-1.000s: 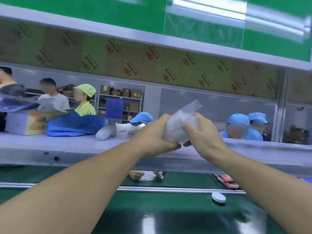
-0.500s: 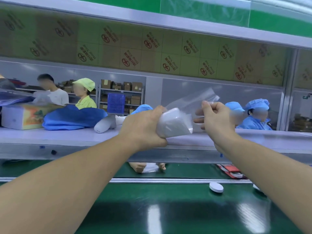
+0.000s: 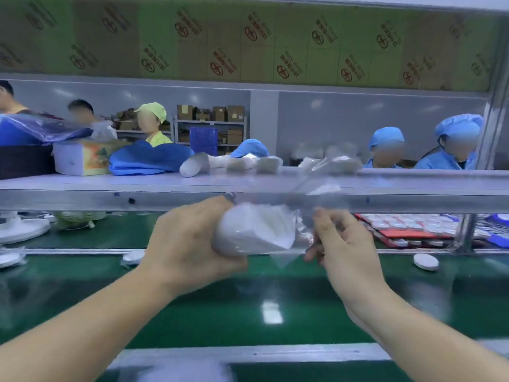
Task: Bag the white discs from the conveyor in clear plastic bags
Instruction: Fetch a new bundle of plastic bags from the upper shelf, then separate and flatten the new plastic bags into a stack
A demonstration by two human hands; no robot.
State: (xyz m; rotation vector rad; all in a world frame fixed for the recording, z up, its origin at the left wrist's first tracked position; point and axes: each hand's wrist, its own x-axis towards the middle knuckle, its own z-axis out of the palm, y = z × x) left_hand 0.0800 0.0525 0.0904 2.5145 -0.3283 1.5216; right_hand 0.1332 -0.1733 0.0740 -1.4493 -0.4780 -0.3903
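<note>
A white disc [image 3: 256,230] sits inside a clear plastic bag [image 3: 286,256], held above the green conveyor belt [image 3: 220,307]. My left hand [image 3: 187,244] grips the bagged disc from the left. My right hand [image 3: 341,246] pinches the bag's loose open end on the right. A bare white disc [image 3: 426,261] lies on the belt at the right. A bagged disc [image 3: 132,257] lies on the belt to the left of my hands, and another [image 3: 9,259] sits at the far left edge.
A grey shelf rail [image 3: 110,194] crosses just behind my hands, carrying a box, blue cloth and white pieces. A red tray of discs [image 3: 407,228] stands at the right, beside a metal post [image 3: 465,232]. Workers sit across the line.
Both hands have dropped from in front of the shelf to just above the belt. The right hand now holds the bag's end close to the disc instead of stretched up and out.
</note>
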